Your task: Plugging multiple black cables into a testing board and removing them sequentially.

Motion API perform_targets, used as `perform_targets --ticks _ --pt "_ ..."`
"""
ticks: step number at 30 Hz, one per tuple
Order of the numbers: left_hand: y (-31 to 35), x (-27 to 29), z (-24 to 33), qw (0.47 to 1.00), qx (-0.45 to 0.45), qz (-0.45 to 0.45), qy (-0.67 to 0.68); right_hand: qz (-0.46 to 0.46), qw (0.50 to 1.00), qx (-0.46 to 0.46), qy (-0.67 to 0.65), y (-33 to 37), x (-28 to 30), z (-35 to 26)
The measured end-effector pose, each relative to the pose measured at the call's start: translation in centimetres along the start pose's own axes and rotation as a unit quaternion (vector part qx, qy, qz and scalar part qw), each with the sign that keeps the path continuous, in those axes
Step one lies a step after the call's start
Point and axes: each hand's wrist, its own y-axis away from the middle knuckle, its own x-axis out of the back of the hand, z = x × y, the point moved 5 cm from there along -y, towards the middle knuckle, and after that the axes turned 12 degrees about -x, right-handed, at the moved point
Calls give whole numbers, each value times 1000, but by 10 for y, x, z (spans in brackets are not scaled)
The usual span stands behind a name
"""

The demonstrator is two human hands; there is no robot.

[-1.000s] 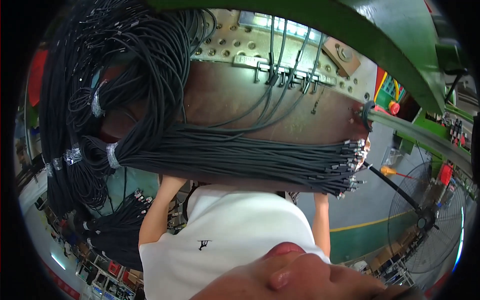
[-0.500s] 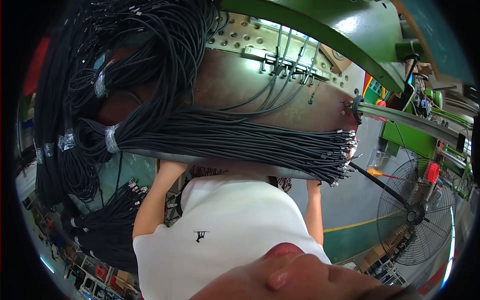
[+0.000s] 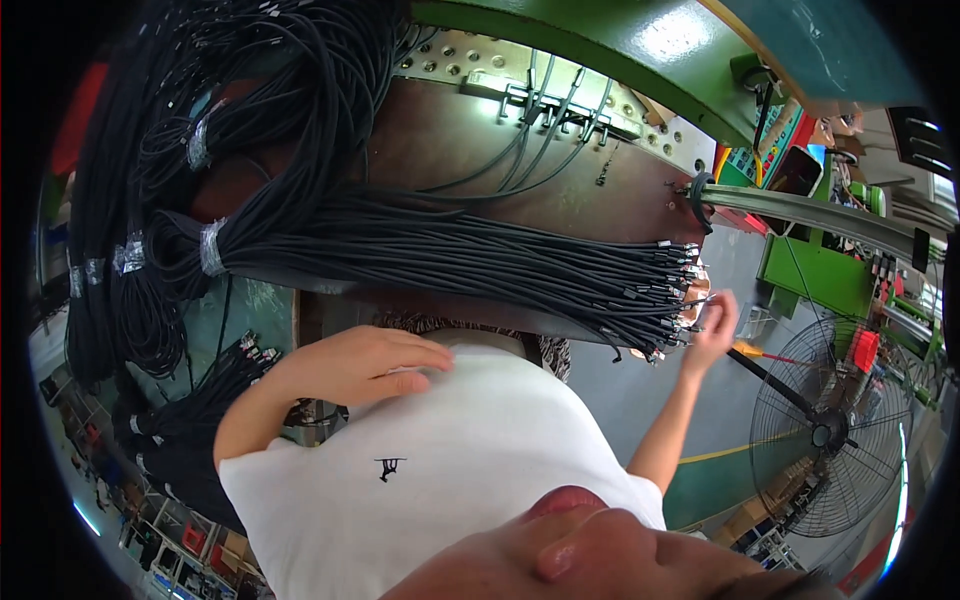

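Observation:
A thick bundle of black cables (image 3: 440,260) lies across the table, tied with clear wrap (image 3: 212,248) at its left. Its metal-tipped ends stick out past the table's right side. My right hand (image 3: 712,332) is at those ends, fingers curled and pinched on the tip of one cable. In front of my white shirt, my left hand (image 3: 365,368) hovers near the table's front edge, fingers stretched out and holding nothing. Farther back, several cables sit in a clamp fixture (image 3: 560,115) under a green machine frame (image 3: 620,45).
Heaped black cables (image 3: 300,70) cover the left of the table, and more hang over its side. A metal bar (image 3: 800,207) juts out at the right. A wire-cage fan (image 3: 825,435) stands at the lower right. Behind the bar is a phone-like dark screen (image 3: 797,172).
Both hands have come up from below the table edge. The left now shows before my shirt; the right has risen to the cable ends. The view has shifted slightly.

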Motion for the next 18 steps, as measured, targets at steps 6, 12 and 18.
perform_targets --ticks 6,12,18 --pt "-116 9 30 946 -190 163 -205 -150 840 487 183 -4 -124 -222" --pt "-153 15 1 831 -54 237 -499 -210 801 519 214 -15 -211 -235" --pt "-105 94 -7 744 2 334 -579 -323 803 468 178 -19 -172 -234"
